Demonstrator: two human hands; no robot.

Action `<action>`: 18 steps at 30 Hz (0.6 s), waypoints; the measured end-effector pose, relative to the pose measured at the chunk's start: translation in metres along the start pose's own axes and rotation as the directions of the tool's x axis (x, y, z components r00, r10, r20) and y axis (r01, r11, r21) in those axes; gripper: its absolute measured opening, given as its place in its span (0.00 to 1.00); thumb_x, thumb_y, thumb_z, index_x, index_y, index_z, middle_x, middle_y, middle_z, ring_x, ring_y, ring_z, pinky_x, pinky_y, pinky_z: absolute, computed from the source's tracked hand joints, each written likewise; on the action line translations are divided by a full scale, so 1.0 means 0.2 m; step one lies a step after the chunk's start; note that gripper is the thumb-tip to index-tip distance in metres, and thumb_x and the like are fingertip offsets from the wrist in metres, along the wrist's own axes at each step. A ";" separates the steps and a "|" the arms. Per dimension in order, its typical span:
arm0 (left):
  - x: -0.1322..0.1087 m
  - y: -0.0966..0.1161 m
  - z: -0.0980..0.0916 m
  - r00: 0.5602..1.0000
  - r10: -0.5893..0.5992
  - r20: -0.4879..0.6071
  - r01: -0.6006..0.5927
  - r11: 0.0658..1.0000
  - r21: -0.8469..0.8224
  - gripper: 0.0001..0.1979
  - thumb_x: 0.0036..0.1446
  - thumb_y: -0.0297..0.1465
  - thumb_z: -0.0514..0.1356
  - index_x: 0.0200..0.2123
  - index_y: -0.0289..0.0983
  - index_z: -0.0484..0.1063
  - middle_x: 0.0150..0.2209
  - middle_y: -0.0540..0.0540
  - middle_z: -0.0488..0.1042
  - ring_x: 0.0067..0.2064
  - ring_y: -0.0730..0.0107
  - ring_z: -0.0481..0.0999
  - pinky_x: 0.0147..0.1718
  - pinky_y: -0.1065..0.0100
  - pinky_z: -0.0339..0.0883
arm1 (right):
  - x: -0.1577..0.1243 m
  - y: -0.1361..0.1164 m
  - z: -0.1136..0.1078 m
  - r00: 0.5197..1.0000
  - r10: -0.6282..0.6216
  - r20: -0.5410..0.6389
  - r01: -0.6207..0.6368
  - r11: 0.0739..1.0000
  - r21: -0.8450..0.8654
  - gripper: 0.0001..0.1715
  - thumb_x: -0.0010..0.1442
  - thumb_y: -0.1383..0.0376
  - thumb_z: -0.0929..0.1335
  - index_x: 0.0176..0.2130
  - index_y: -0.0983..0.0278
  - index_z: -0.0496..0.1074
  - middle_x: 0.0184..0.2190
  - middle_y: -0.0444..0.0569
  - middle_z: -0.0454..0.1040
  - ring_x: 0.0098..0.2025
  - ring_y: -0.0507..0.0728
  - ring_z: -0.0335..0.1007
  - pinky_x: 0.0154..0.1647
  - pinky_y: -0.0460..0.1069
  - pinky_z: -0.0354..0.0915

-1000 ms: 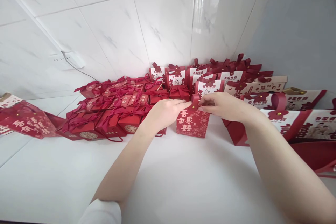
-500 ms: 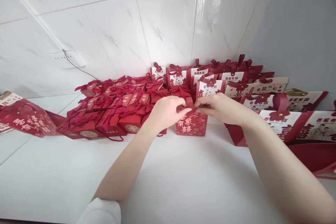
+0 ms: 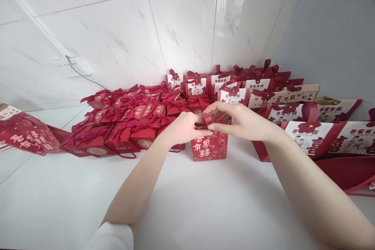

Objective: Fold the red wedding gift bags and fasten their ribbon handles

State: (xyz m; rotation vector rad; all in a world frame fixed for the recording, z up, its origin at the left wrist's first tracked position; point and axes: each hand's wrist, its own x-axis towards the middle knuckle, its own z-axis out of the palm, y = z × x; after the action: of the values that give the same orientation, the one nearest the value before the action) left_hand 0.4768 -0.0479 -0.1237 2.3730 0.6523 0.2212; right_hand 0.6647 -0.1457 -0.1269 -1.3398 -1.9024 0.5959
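White marbled tiles (image 3: 181, 19) rise behind a pale surface (image 3: 205, 203), where one red bag (image 3: 209, 151) stands upright before ribboned boxes (image 3: 123, 134). Its top, pinched together half a second ago, now gapes: the left hand (image 3: 186, 127) grips its left rim, while the right hand (image 3: 238, 122) spans the mouth, thumb and forefinger apart, its hold unclear, beside a strap loop (image 3: 208, 119).

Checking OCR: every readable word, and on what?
"家有囍": red bag being handled; one character partly covered.
"吾家有喜": white-fronted bags, right.
"喜": large, same bags.
"的日子": beige bag; rest unclear.
"吾", "有": tilted bag, left; rest blurred.
Labels on ribboned boxes: too small.
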 end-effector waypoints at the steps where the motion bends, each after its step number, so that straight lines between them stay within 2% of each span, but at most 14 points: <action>1: 0.00 0.00 0.00 1.000 -0.011 0.021 0.011 1.000 0.021 0.15 0.53 0.41 0.62 0.24 0.35 0.70 0.20 0.54 0.61 0.23 0.76 0.57 0.22 0.71 0.50 | 0.00 0.00 0.01 1.000 -0.015 -0.019 0.015 1.000 0.007 0.14 0.61 0.60 0.68 0.47 0.57 0.70 0.43 0.45 0.78 0.44 0.56 0.74 0.45 0.52 0.69; 5: 0.02 -0.02 0.01 0.998 0.003 0.067 -0.007 0.999 0.051 0.25 0.54 0.45 0.61 0.18 0.36 0.56 0.18 0.55 0.53 0.22 0.78 0.49 0.21 0.70 0.45 | 0.01 0.01 0.02 0.993 0.043 -0.108 -0.037 0.998 0.054 0.07 0.61 0.61 0.68 0.40 0.58 0.71 0.36 0.45 0.77 0.37 0.56 0.73 0.37 0.51 0.69; 9: 0.03 -0.03 0.02 0.997 0.010 0.082 -0.013 0.999 0.033 0.26 0.55 0.46 0.61 0.18 0.36 0.51 0.18 0.55 0.49 0.22 0.78 0.47 0.21 0.70 0.43 | 0.01 0.03 0.02 0.987 0.125 -0.103 -0.111 0.984 0.136 0.04 0.61 0.61 0.68 0.37 0.58 0.70 0.33 0.44 0.76 0.35 0.55 0.72 0.33 0.50 0.67; 14: 0.02 -0.03 0.01 0.997 -0.029 0.078 0.022 0.996 0.081 0.25 0.53 0.45 0.62 0.19 0.37 0.55 0.17 0.55 0.52 0.21 0.78 0.49 0.20 0.70 0.45 | 0.01 0.04 0.02 0.984 0.113 -0.136 -0.096 0.988 0.123 0.04 0.60 0.61 0.68 0.37 0.58 0.70 0.33 0.43 0.76 0.35 0.55 0.72 0.34 0.51 0.67; 18: 0.02 -0.02 0.01 0.999 0.042 0.005 -0.042 0.998 0.041 0.19 0.54 0.46 0.62 0.24 0.36 0.68 0.21 0.54 0.63 0.24 0.76 0.57 0.23 0.71 0.51 | 0.02 0.03 0.02 0.985 0.088 -0.149 -0.078 0.994 0.076 0.05 0.60 0.60 0.69 0.38 0.58 0.72 0.35 0.44 0.78 0.37 0.56 0.73 0.36 0.51 0.67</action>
State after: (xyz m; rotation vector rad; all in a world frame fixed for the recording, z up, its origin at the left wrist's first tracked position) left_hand 0.4794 -0.0441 -0.1278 2.4275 0.6111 0.2235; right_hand 0.6638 -0.1406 -0.1331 -1.3845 -1.6954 0.5789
